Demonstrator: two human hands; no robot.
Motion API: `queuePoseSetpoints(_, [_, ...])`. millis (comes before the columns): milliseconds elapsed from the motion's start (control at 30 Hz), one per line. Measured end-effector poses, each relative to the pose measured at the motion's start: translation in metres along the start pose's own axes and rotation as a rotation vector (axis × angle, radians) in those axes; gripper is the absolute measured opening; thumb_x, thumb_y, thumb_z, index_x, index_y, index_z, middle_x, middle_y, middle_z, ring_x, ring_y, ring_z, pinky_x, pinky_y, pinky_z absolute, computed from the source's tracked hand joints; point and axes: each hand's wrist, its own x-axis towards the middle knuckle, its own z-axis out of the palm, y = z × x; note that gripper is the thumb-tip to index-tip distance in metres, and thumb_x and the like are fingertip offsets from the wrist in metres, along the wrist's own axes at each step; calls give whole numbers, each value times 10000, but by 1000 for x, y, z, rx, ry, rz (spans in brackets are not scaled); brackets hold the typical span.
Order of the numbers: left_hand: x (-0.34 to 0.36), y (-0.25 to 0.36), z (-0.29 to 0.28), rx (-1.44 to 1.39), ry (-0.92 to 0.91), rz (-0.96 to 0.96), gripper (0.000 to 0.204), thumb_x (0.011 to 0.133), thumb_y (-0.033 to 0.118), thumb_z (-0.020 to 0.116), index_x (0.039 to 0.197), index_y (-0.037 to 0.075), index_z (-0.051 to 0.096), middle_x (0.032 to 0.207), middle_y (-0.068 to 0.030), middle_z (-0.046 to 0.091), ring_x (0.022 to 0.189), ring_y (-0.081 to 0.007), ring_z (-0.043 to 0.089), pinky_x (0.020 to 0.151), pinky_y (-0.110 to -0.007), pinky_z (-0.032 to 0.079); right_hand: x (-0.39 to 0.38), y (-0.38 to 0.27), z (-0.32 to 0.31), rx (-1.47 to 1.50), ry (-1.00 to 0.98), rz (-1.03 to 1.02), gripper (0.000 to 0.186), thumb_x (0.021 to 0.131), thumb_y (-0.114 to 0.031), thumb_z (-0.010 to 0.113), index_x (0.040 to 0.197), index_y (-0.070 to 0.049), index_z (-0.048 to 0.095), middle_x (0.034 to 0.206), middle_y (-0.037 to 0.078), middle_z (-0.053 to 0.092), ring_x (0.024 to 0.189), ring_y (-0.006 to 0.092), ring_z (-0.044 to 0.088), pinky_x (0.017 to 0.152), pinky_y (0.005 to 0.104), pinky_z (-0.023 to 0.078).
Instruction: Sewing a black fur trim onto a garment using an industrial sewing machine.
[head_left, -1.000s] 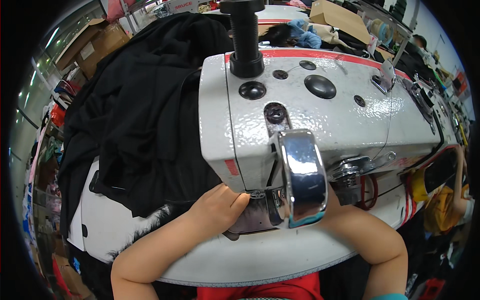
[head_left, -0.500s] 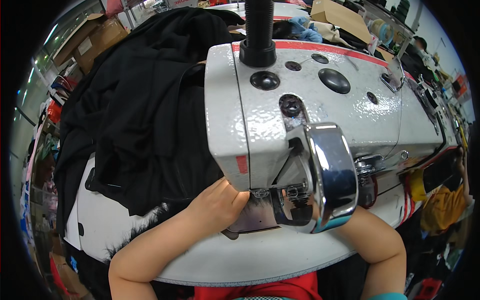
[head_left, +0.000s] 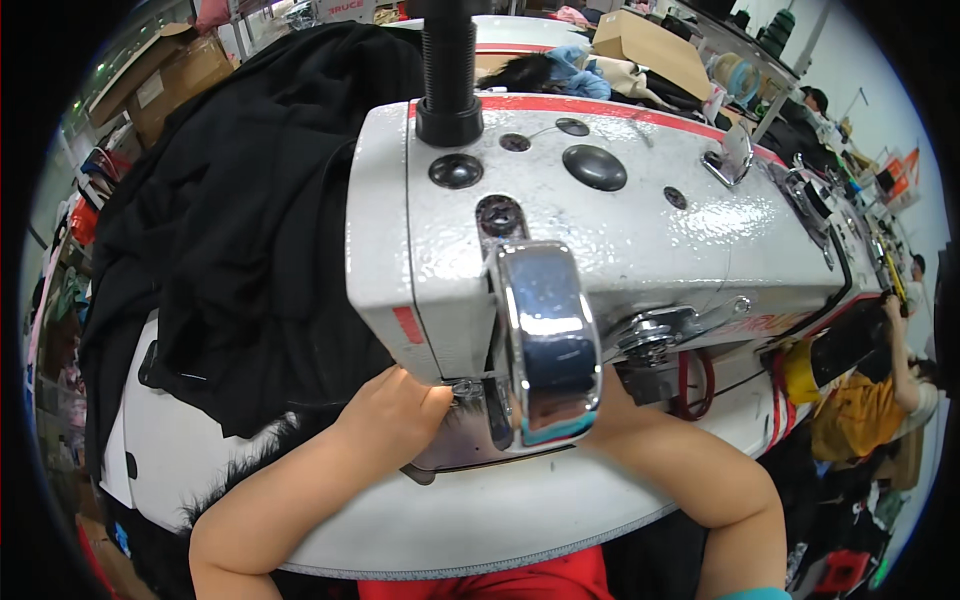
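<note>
A white sewing machine (head_left: pixel 640 220) with a curved chrome guard (head_left: pixel 550 340) stands in front of me. Beside its needle area, my left hand (head_left: pixel 400 410) rests low with its fingers curled and closed on the black garment (head_left: pixel 250 270); the fingertips are partly hidden under the machine head. Black furry trim (head_left: pixel 245 465) runs out from beneath my left forearm, and a few dark hairs show by the presser foot (head_left: pixel 465 392). My right hand (head_left: pixel 612 405) reaches in behind the guard, which covers its fingers, so what it touches is hidden.
The white tabletop (head_left: pixel 460 515) has a measuring tape along its curved front edge. A black ribbed post (head_left: pixel 449 80) rises from the machine head. Cardboard boxes (head_left: pixel 650 50) and piled cloth lie at the back. At the right, another person in an orange top (head_left: pixel 858 415) reaches forward.
The whole view has shifted, so the machine sits further left in the picture. Both my hands stay by the needle area, the left still closed on the black garment.
</note>
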Motion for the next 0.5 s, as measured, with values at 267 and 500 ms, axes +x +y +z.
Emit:
queuePoseSetpoints(267, [4, -2, -2, 10, 54, 46, 122, 656, 57, 573, 772, 52, 535, 726, -72, 459, 734, -234, 499, 639, -318, 445, -3, -1, 2, 213, -33, 52, 65, 613, -157, 593, 585, -126, 643, 642, 3, 572, 716, 196, 578, 623, 380, 437])
queuePoseSetpoints(500, [1, -3, -5, -34, 46, 14, 220, 690, 76, 582, 907, 39, 590, 754, -70, 449, 713, -233, 483, 604, -322, 436, -9, 0, -2, 394, -58, 78, 68, 659, -147, 589, 598, -129, 614, 647, 3, 573, 637, 184, 569, 600, 333, 446])
